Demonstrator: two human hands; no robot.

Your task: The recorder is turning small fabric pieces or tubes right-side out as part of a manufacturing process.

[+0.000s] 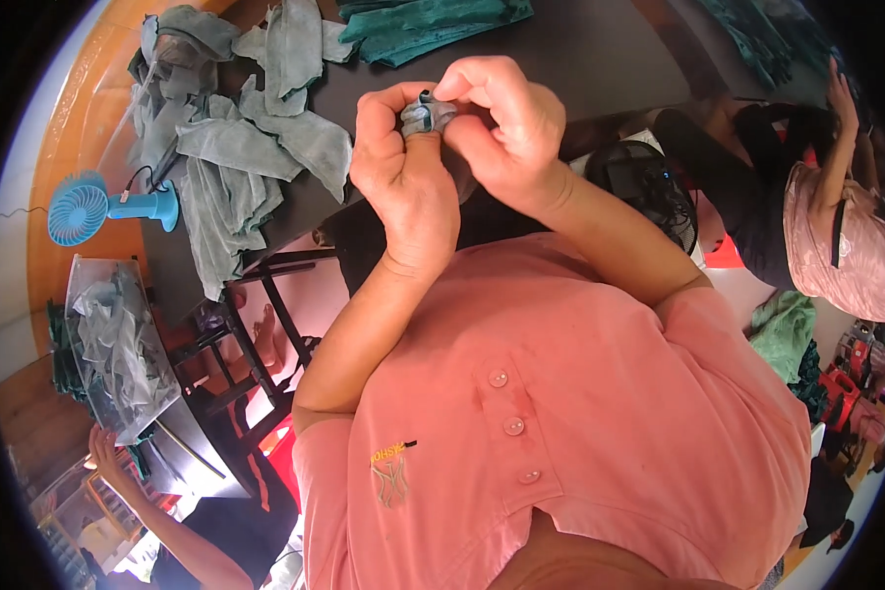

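Above the near edge of the dark table, my two hands meet around a small grey-green strip [425,116] with a dark tip, which looks wrapped around the end of my left thumb. My left hand [408,187] is closed, its index finger curled against the strip. From the other side, my right hand [511,128] pinches the strip between its thumb and fingers. Left of my hands lie several limp grey-green pieces [236,147], like suede or cloth. Behind them is a stack of darker teal pieces [433,28].
A blue fan [79,208] stands at the table's left edge. Beyond a dark stool frame [256,344], a clear box [118,339] holds more grey pieces. A co-worker's arm [147,501] shows lower left; another person [826,226] sits at right. A black mesh basket [644,187] is near my right forearm.
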